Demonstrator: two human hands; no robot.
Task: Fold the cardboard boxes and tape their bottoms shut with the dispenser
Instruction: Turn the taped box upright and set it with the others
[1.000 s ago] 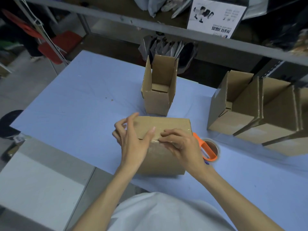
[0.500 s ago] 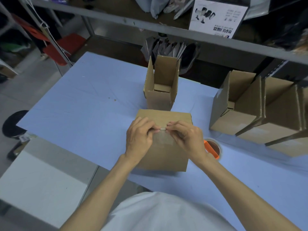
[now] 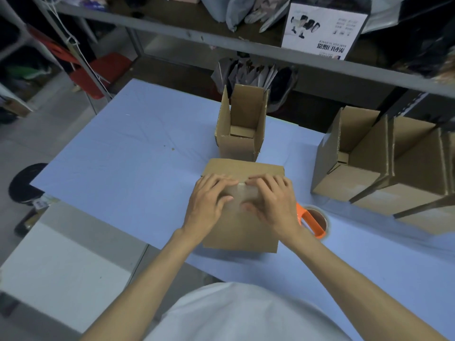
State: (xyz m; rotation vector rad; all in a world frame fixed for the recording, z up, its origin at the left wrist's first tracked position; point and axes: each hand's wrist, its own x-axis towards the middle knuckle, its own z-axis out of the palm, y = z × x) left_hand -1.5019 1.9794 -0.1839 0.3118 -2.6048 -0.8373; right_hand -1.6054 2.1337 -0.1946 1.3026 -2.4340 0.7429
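In the head view, a closed cardboard box [image 3: 242, 225] stands at the near edge of the blue desk [image 3: 123, 153]. The left hand [image 3: 209, 203] and the right hand [image 3: 273, 205] lie flat and open on its upper face, fingers spread over a strip of clear tape [image 3: 240, 193], gripping nothing. The orange tape dispenser [image 3: 314, 221] rests on the desk just right of the box. An open-topped box [image 3: 242, 129] stands right behind, and more folded boxes [image 3: 384, 166] sit at the right.

Bare table [image 3: 118, 156] left, open box [image 3: 242, 129] just behind, tape dispenser [image 3: 314, 221] right; boxes [image 3: 384, 166] beyond, perhaps touching
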